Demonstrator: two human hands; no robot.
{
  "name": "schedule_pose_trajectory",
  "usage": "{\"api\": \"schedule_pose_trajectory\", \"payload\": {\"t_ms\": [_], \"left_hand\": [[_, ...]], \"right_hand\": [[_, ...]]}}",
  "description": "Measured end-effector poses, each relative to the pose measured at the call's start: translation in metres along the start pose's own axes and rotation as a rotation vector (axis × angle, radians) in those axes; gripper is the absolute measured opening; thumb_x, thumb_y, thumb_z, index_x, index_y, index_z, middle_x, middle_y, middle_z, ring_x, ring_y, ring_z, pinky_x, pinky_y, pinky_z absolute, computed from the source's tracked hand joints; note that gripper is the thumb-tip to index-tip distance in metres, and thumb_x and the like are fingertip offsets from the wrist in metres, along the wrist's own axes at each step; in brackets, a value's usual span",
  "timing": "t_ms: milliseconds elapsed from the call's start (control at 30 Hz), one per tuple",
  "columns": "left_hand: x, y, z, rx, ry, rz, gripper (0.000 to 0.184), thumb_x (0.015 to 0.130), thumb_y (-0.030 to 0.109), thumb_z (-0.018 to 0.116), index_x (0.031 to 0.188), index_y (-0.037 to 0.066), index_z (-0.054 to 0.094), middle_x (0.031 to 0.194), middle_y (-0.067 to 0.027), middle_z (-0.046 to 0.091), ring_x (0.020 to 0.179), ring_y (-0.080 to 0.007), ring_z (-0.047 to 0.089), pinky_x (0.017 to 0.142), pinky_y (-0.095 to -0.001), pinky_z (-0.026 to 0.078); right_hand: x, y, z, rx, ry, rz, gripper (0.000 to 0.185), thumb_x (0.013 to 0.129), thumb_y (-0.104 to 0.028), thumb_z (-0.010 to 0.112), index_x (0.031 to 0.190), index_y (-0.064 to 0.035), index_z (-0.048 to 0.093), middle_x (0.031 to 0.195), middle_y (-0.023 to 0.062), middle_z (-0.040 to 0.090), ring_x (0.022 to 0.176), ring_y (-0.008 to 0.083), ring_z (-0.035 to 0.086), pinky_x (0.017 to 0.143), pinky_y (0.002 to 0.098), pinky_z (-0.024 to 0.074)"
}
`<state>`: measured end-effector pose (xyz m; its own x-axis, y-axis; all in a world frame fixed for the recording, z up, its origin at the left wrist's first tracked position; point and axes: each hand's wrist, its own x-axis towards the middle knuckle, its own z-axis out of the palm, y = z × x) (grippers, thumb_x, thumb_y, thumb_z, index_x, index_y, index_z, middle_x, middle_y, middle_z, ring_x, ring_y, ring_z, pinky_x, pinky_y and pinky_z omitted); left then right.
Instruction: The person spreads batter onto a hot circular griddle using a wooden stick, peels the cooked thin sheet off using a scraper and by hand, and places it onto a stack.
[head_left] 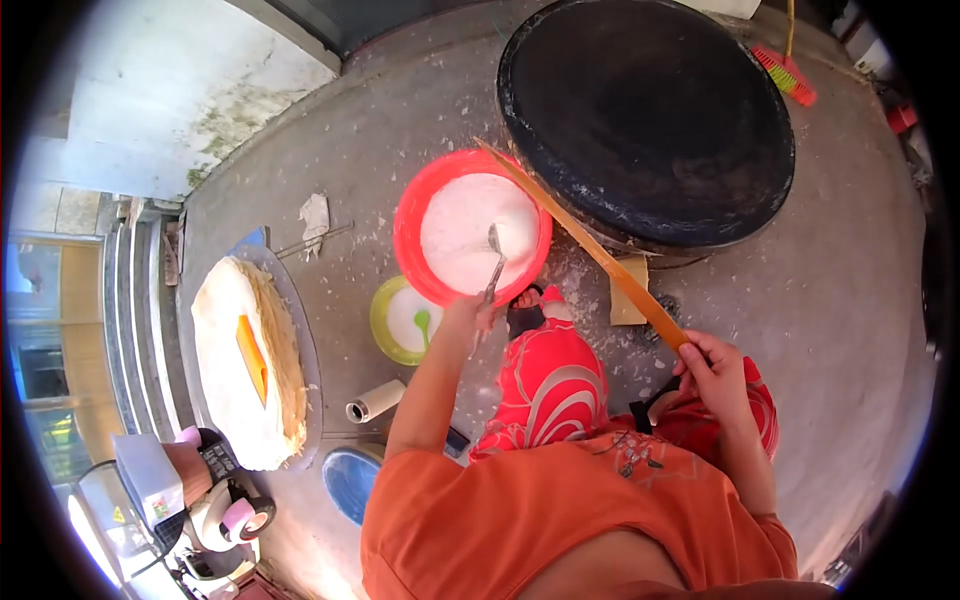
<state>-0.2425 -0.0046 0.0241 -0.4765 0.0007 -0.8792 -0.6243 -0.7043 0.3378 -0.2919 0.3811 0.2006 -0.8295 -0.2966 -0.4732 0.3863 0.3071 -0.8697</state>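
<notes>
Person in an orange top [480, 520] and red patterned trousers [560, 390], seen from above; both hands busy. Left hand [484, 314] at the near side of a red basin [407, 240], grip curled around the handle of a metal ladle [496, 272]. Ladle's head lies over the white contents [448, 222], right of the basin's middle; how deep it sits, cannot tell.

Right hand [712, 372] out above the right leg, thumb and fingers closed on one end of a long wooden strip [600, 256]. Strip slants away up and left, past the near edge of a round black griddle [645, 120], far tip over the basin's rim. Contact with griddle or rim: cannot tell.

Just beside the basin, nearer the person, a yellow-green bowl [379, 322] with more white stuff and a green spoon [423, 320]. Farther left, a thick stack of pale thin sheets [225, 350] on a round board [312, 375], an orange folded piece [252, 360] on top. Concrete floor [860, 270] flecked with white bits.
</notes>
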Motion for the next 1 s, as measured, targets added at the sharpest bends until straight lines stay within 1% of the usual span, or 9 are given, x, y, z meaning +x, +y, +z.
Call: {"api": "schedule_pose_trajectory", "payload": {"t_ms": [33, 67, 167, 233, 400, 500, 700, 867, 1000], "left_hand": [[-0.001, -0.005, -0.011, 0.003, -0.003, 0.005, 0.025, 0.094, 0.025, 0.037, 0.092, 0.002, 0.047, 0.062, -0.0039, 0.042, 0.041, -0.0068, 0.031, 0.034, -0.0192, 0.027], [0.001, -0.013, -0.027, 0.194, -0.12, 0.175, 0.025, 0.093, 0.025, 0.038, 0.092, 0.002, 0.047, 0.062, -0.0039, 0.042, 0.041, -0.0067, 0.031, 0.033, -0.019, 0.026], [-0.026, -0.011, -0.032, 0.418, -0.231, 0.364, 0.025, 0.093, 0.025, 0.039, 0.095, 0.002, 0.049, 0.061, -0.0038, 0.042, 0.04, -0.0065, 0.031, 0.032, -0.0181, 0.025], [-0.086, 0.002, 0.003, -0.309, -0.041, 0.03, 0.026, 0.093, 0.025, 0.039, 0.097, 0.001, 0.049, 0.06, -0.0037, 0.042, 0.04, -0.0067, 0.031, 0.033, -0.0185, 0.026], [-0.151, 0.012, -0.006, -0.113, -0.167, 0.255, 0.03, 0.089, 0.022, 0.045, 0.107, -0.001, 0.048, 0.06, -0.0054, 0.045, 0.038, -0.0079, 0.034, 0.033, -0.02, 0.028], [-0.179, 0.018, -0.01, 0.024, -0.138, 0.395, 0.031, 0.088, 0.023, 0.046, 0.106, -0.002, 0.048, 0.059, -0.0057, 0.046, 0.039, -0.0079, 0.035, 0.033, -0.02, 0.027], [-0.219, 0.03, 0.012, 0.014, -0.118, 0.527, 0.032, 0.09, 0.023, 0.046, 0.107, -0.005, 0.047, 0.06, -0.0075, 0.048, 0.039, -0.0085, 0.036, 0.033, -0.0206, 0.028], [-0.238, 0.047, 0.033, -0.002, -0.162, 0.658, 0.034, 0.092, 0.023, 0.043, 0.112, -0.004, 0.046, 0.061, -0.0085, 0.048, 0.04, -0.0097, 0.037, 0.034, -0.0211, 0.028], [-0.237, 0.064, 0.071, -0.004, -0.152, 0.759, 0.035, 0.092, 0.026, 0.041, 0.113, -0.001, 0.048, 0.064, -0.0074, 0.05, 0.042, -0.0111, 0.04, 0.036, -0.0218, 0.031]], "right_hand": [[0.0, 0.001, 0.0, 0.007, -0.009, -0.005, 0.02, 0.09, -0.009, 0.049, 0.105, -0.0006, 0.057, 0.064, 0.0014, 0.057, 0.045, 0.0043, 0.049, 0.039, 0.0158, 0.0353], [0.0, 0.001, 0.0, 0.013, -0.019, -0.01, 0.02, 0.09, -0.01, 0.048, 0.105, -0.0007, 0.057, 0.065, 0.0016, 0.057, 0.045, 0.0048, 0.049, 0.039, 0.0159, 0.0355], [-0.001, -0.001, 0.001, 0.06, -0.031, 0.02, 0.019, 0.09, -0.01, 0.047, 0.104, -0.0009, 0.055, 0.066, 0.0024, 0.058, 0.048, 0.0056, 0.051, 0.04, 0.0168, 0.0368], [0.0, 0.0, 0.002, 0.071, -0.04, 0.002, 0.019, 0.09, -0.01, 0.047, 0.105, -0.0011, 0.055, 0.067, 0.0022, 0.058, 0.049, 0.0061, 0.051, 0.043, 0.0179, 0.0383], [0.0, 0.001, 0.004, 0.104, -0.021, -0.048, 0.019, 0.091, -0.01, 0.046, 0.105, -0.0013, 0.054, 0.071, 0.0027, 0.06, 0.054, 0.0067, 0.053, 0.048, 0.0187, 0.0397], [0.002, 0.002, 0.001, 0.166, -0.009, -0.056, 0.02, 0.091, -0.011, 0.046, 0.106, -0.0011, 0.054, 0.074, 0.003, 0.06, 0.057, 0.0065, 0.053, 0.049, 0.0186, 0.0398], [0.002, -0.003, 0.0, 0.259, -0.005, -0.096, 0.023, 0.085, -0.004, 0.053, 0.107, -0.0004, 0.055, 0.081, 0.0029, 0.06, 0.063, 0.0064, 0.052, 0.056, 0.0186, 0.0414], [0.002, -0.003, -0.017, 0.237, -0.154, 0.07, 0.029, 0.082, -0.002, 0.055, 0.111, -0.0007, 0.05, 0.081, 0.0024, 0.057, 0.073, 0.0059, 0.053, 0.068, 0.019, 0.042], [0.008, -0.005, -0.022, 0.13, -0.05, -0.075, 0.03, 0.083, -0.002, 0.054, 0.112, -0.0008, 0.048, 0.078, 0.0014, 0.056, 0.07, 0.0061, 0.052, 0.066, 0.0193, 0.0424]]}}
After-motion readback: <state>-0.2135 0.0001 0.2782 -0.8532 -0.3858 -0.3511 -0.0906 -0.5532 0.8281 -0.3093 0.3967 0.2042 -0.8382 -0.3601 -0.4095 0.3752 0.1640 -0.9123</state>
